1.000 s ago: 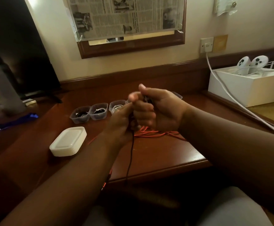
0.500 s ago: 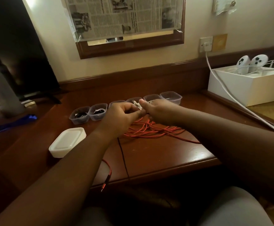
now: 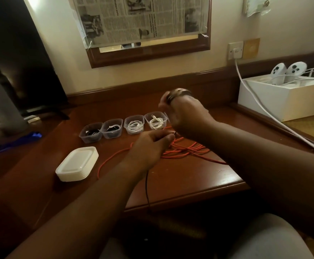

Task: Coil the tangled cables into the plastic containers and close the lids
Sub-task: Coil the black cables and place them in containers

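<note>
- Right now the right hand [image 3: 186, 113] is lifting above the row of plastic containers [image 3: 133, 126], fingers curled round what looks like a dark coil of black cable [image 3: 147, 186]; the blur is making the coil itself hard to read.
- Meanwhile the left hand [image 3: 152, 144] is pinching the same cable low over the table [image 3: 189, 176], and the loose end is trailing off the front edge.
- For a good coil, I judge the left hand should be feeding the cable with light tension while the right is winding even loops small enough for a container.
- The orange cable [image 3: 186, 149] is lying tangled just under both hands, so the black one is risking a snag; keeping it raised should help.
- Four containers are showing cables inside, two dark and two white; the right hand is hiding any further ones.
- The lids [image 3: 77, 163] are sitting stacked to the left, none fitted yet.
- Where the black cable ends below the table is cut off in shadow.
</note>
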Demonstrator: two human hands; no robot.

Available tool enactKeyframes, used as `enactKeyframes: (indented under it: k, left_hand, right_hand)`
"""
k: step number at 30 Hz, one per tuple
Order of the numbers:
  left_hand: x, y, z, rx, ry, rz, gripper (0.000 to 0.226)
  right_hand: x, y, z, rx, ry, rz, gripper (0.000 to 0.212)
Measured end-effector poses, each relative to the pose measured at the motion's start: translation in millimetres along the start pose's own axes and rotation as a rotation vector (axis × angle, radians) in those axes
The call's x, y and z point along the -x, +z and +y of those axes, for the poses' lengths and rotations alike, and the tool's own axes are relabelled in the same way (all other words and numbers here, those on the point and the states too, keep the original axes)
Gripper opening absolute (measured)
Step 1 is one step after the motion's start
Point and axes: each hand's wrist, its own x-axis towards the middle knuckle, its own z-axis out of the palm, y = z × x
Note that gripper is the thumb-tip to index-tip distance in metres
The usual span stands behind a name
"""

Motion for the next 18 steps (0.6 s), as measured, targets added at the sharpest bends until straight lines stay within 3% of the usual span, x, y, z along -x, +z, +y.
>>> enactKeyframes:
  k: [2,4,7,9,11,13,15,17,18]
  left_hand:
    - [-3.3,-11.7,3.3,-0.172,0.118,0.048,0.012]
    - [-8.8,-25.3,4.4,-0.192,0.194,0.120,0.003]
    - [-12.5,-35.3,3.4,0.051,0.150,0.136,0.016]
    - [-13.3,-31.8,0.1,0.342,0.069,0.100,0.020]
    - [-10.2,-21.0,-1.6,0.527,-0.027,0.104,0.023]
    - [-5.1,-8.4,-3.5,0.549,-0.113,0.085,0.023]
    - [2.9,1.9,-3.0,0.481,-0.148,0.013,0.020]
    - [9.9,6.8,-1.8,0.348,-0.126,-0.038,0.018]
    - [11.5,6.1,-1.4,0.251,-0.093,-0.044,0.018]
  right_hand:
    - [3.4,2.4,2.0,0.295,0.004,-0.218,0.030]
    - [7.5,6.6,3.4,0.170,0.172,-0.401,0.040]
    - [12.1,7.9,5.2,-0.686,0.480,-0.669,0.057]
    - [14.4,-0.1,0.5,-1.260,0.490,-0.740,0.058]
    - [13.7,-4.0,-10.6,-1.651,0.444,-0.622,0.049]
    - [9.0,-3.0,-18.7,-1.818,0.411,-0.361,0.045]
    - [4.8,1.5,-16.3,-1.566,0.320,-0.032,0.039]
    - [4.6,4.5,-5.6,-0.892,0.120,0.232,0.030]
    - [5.1,5.9,0.4,-0.485,0.010,0.285,0.028]
